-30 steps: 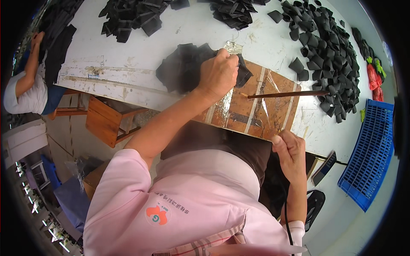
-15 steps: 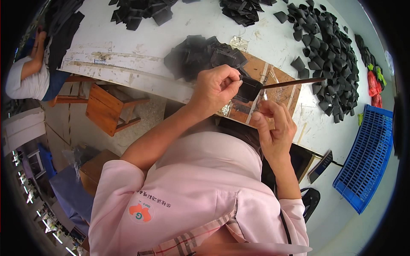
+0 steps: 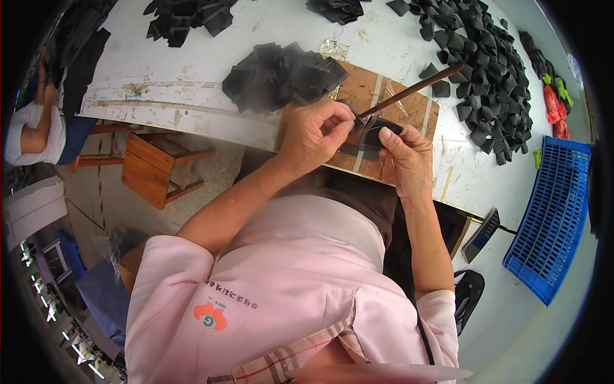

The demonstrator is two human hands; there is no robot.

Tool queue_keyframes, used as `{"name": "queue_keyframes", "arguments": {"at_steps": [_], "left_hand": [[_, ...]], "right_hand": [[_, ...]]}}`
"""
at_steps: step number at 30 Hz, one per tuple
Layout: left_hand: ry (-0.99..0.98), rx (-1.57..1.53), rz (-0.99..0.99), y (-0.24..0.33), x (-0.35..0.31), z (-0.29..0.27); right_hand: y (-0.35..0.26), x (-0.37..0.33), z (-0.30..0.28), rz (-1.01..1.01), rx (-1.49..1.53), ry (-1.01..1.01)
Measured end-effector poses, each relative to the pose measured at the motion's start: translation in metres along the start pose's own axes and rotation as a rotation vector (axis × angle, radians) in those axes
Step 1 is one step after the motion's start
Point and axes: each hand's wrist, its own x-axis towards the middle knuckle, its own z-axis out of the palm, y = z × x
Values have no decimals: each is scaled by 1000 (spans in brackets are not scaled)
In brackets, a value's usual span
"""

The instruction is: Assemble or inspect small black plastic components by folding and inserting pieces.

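Note:
A small black fabric piece (image 3: 371, 136) is stretched between my two hands above a brown board (image 3: 358, 83). The fingertips of my left hand (image 3: 314, 133) pinch its left end. My right hand (image 3: 409, 153) grips the right end, thumb on top. A thin dark brown rod (image 3: 416, 86) slants up and right from beside the piece; its lower end meets the black fabric, and I cannot tell whether it passes through. Just beyond my left hand lies a pile of flat black pieces (image 3: 275, 75).
On the white table (image 3: 185, 70) are further black piles, with a big heap of folded black pieces (image 3: 489, 96) at right. A blue plastic crate (image 3: 550, 217) stands beyond the right edge. At left are a wooden stool (image 3: 153, 169) and another person (image 3: 38, 131).
My right hand has come up and closed on the black piece, which has turned between my hands. The rod tilts more steeply. The whole view has shifted slightly.

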Motion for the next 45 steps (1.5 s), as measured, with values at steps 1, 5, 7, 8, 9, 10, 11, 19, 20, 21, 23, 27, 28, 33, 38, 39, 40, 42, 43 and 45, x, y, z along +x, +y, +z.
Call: {"name": "queue_keyframes", "arguments": {"at_steps": [1,5,7,8,9,10,11,19,20,21,23,27,28,33,38,39,40,42,43,45], "left_hand": [[-13,115,-23,-1,1,-3],[39,212,-32,7,5,-3],[31,200,-55,13,3,-1],[20,183,-77,17,2,1],[47,126,-86,23,2,5],[50,129,-92,26,4,7],[26,13,-173,29,5,8],[-251,-377,-535,43,18,6],[-248,-375,-537,43,18,4],[-271,-431,-565,42,18,1],[-293,-486,-594,39,18,-3],[-288,-620,-601,35,16,-7],[-290,-603,-584,36,16,-8],[-315,-536,-574,37,17,-13],[-323,-376,-572,38,14,-10],[-276,-317,-501,35,12,-7],[-228,-258,-426,30,7,-2],[-129,-155,-386,28,6,6],[-125,-128,-385,32,6,6],[-88,-119,-354,37,7,11]], "right_hand": [[-4,0,-4,44,-6,13],[-8,0,-10,41,88,5],[-13,-3,-10,28,78,-38],[-14,-2,-9,32,79,-43],[-15,-2,-8,23,74,-39],[-15,-3,-7,15,68,-36],[-13,-2,-8,21,69,-40],[-16,-2,-6,-9,-27,-177],[-15,-2,-6,-7,-25,-180],[-15,-3,-7,9,-11,-192],[-14,-2,-8,26,3,-204],[-8,2,-13,34,15,-294],[-7,3,-14,36,8,-304],[-8,2,-10,67,14,-304],[-10,1,-7,91,-92,-328],[-12,1,-5,4,-413,-294],[-13,-1,-4,-92,-730,-246],[-14,-6,7,-475,-916,-88],[-15,-10,8,-508,-827,19],[-19,-19,9,-518,-626,72]]}}
